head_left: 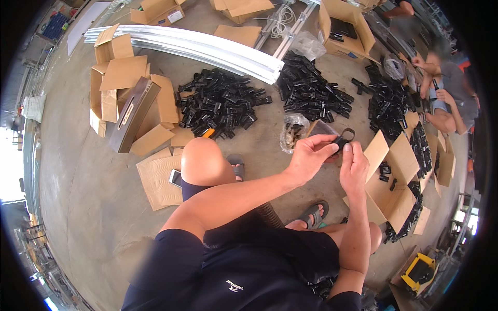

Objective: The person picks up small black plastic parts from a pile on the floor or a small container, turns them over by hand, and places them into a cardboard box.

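Note:
Between my two hands, in front of my knees, is a small black part with a thin ring-shaped loop point(348, 134) at its top. My left hand point(310, 158) pinches the black body between thumb and fingers. The fingertips of my right hand point(355, 167) are closed on its lower right side, below the loop. Just beyond my left hand, a clear plastic bag point(293, 132) of small brownish pieces lies on the floor. An open cardboard box point(397, 193) with a few black parts in it stands to the right of my right hand.
Heaps of black parts lie ahead: a left pile point(223, 101), a middle pile point(314, 88) and a right pile point(385, 101). Long white metal profiles point(192, 49) stretch behind. A phone point(175, 178) rests on flattened cardboard point(155, 181). Another person point(456, 93) sits at the far right.

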Motion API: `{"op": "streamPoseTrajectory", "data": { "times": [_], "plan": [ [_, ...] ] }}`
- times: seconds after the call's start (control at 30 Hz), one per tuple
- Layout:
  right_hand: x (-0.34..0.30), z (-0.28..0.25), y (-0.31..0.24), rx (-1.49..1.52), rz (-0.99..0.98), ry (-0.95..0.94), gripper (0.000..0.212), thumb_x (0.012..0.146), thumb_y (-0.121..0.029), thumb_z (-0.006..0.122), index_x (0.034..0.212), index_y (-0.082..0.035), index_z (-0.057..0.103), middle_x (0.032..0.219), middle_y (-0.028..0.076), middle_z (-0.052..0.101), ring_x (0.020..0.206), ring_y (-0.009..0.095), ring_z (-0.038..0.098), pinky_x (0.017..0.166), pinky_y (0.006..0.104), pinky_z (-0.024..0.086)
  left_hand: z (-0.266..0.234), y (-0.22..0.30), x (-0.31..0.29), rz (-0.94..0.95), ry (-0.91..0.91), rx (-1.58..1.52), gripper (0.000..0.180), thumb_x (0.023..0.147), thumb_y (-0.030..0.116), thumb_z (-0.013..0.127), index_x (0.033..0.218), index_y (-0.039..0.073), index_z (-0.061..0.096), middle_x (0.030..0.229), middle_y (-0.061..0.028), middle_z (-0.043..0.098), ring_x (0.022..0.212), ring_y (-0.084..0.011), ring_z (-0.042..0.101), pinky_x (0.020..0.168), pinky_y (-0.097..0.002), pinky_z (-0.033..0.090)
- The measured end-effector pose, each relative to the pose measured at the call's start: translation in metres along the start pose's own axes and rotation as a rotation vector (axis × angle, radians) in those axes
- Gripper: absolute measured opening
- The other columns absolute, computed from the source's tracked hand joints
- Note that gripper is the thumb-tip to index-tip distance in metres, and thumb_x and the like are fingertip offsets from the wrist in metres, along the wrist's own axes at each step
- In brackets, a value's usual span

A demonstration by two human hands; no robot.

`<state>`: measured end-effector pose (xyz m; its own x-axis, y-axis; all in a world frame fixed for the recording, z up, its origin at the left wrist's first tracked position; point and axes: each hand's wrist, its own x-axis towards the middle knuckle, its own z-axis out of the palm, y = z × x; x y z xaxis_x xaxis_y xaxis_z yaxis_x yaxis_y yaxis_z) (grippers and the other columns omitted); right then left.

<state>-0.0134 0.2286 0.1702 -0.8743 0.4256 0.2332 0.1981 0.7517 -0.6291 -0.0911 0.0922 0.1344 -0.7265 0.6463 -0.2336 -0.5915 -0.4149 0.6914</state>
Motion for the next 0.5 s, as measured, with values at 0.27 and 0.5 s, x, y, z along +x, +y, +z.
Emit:
{"op": "streamPoseTrajectory", "data": {
  "times": [0.27, 0.5],
  "plan": [
    [0.002, 0.009, -0.009, 0.074, -0.017, -0.067, 0.033, 0.107, -0.022, 0.052, 0.084, 0.000, 0.059, 0.067, 0.016, 0.061, 0.058, 0.034, 0.060, 0.057, 0.0436, 0.046, -0.020, -0.002, -0.005, -0.029, 0.049, 0.030, 0.033, 0.098, 0.008, 0.070, 0.129, -0.004, 0.065, 0.109, -0.0112, 0.074, 0.091, -0.0156, 0.072, 0.080, -0.0288, 0.062],
    [-0.001, 0.031, 0.008, 0.114, 0.086, -0.261, 0.015, 0.103, -0.014, 0.056, 0.094, -0.002, 0.058, 0.076, 0.017, 0.067, 0.067, 0.036, 0.066, 0.063, 0.0425, 0.050, -0.042, 0.000, -0.013, -0.116, 0.149, 0.065, 0.034, 0.100, 0.010, 0.067, 0.130, -0.003, 0.063, 0.110, -0.0120, 0.074, 0.090, -0.0185, 0.074, 0.081, -0.0315, 0.063]
  ]
}}
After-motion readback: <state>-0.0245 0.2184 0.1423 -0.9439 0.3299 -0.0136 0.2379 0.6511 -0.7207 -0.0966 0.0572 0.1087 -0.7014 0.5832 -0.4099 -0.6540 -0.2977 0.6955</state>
